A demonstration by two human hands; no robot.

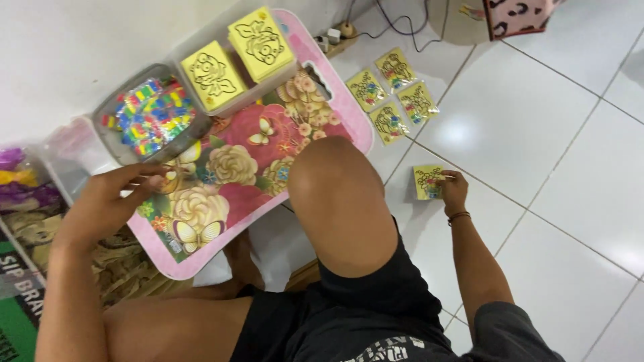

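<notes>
A small yellow picture card (428, 182), sealed in clear wrap, lies flat on the white floor tiles.

Bright, even indoor light; a soft glare patch on the white floor tiles (463, 131) right of centre; edges slightly blurred.

The person wears a black short-sleeved shirt (376, 322) with pale, worn lettering printed across its front, only partly in view at the lower edge. The right sleeve (510, 332) looks a washed-out dark grey and ends above the elbow. A thin dark cord bracelet (459, 216) circles the right wrist. Both forearms are bare, and the legs are bare from the knee down. The left wrist carries no band or watch.
</notes>
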